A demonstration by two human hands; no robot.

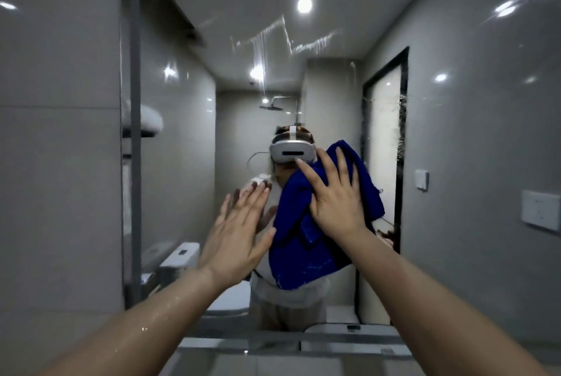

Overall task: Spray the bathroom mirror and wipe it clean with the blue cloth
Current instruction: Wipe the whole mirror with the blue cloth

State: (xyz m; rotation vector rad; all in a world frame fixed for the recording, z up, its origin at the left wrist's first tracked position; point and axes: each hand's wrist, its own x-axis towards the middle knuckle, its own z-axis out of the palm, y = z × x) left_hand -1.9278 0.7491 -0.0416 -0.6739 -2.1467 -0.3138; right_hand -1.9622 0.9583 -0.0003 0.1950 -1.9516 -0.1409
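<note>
Right hand (332, 202) presses blue cloth (306, 242) flat on mirror (303, 57); left hand (239, 233) open.

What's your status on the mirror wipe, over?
Right hand flat on the dark blue cloth, pressing it to the large wall mirror. Left hand open, empty, at the glass. Wet streaks remain up top. Nothing in the way.

One wide-angle head view looks straight ahead, close to the mirror (303, 57), which fills most of the frame; both outstretched arms enter from the bottom corners toward the glass.
</note>
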